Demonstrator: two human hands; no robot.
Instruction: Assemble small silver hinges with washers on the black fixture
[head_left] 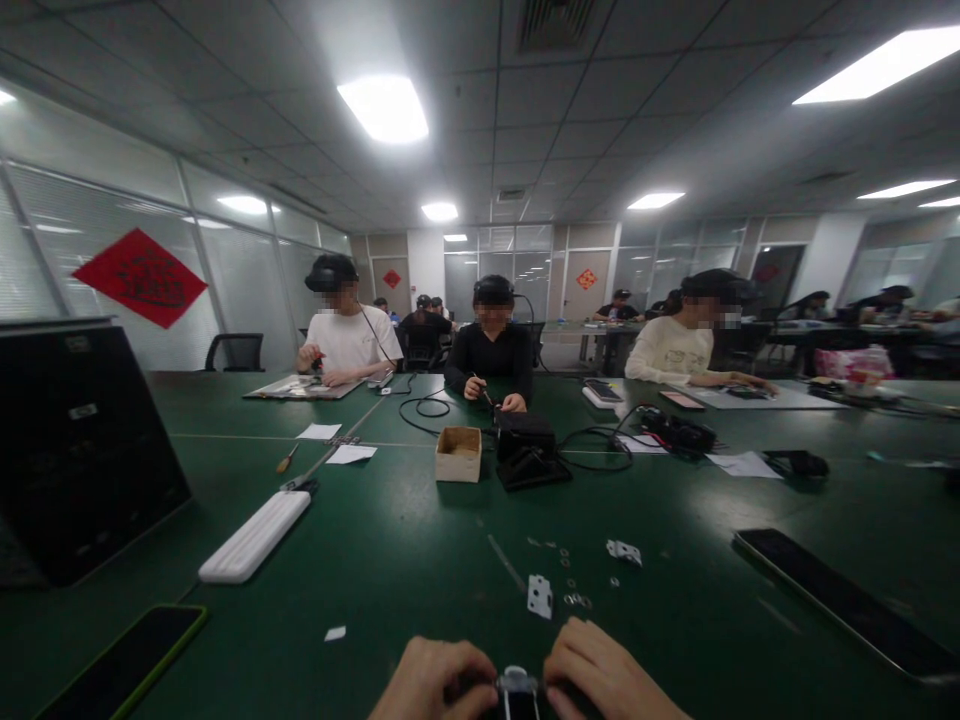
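At the bottom edge of the head view, my left hand (442, 680) pinches the left side of a small metal-framed part (519, 690) with a dark face and a pale rounded top. My right hand (596, 672) curls its fingers against the right side of the same part. Its lower end is cut off by the frame, and I cannot make out its exact kind. Just beyond my hands lie a white bracket with holes (539, 596), a second white bracket (624, 552) and several small rings (577, 600).
On the green table (390, 560) lie a phone (124, 665), a white power strip (256, 535), a long dark phone (840, 600) and a paper scrap (335, 633). A cardboard box (458, 455) and a black stand (529, 450) stand farther back. Three people sit across.
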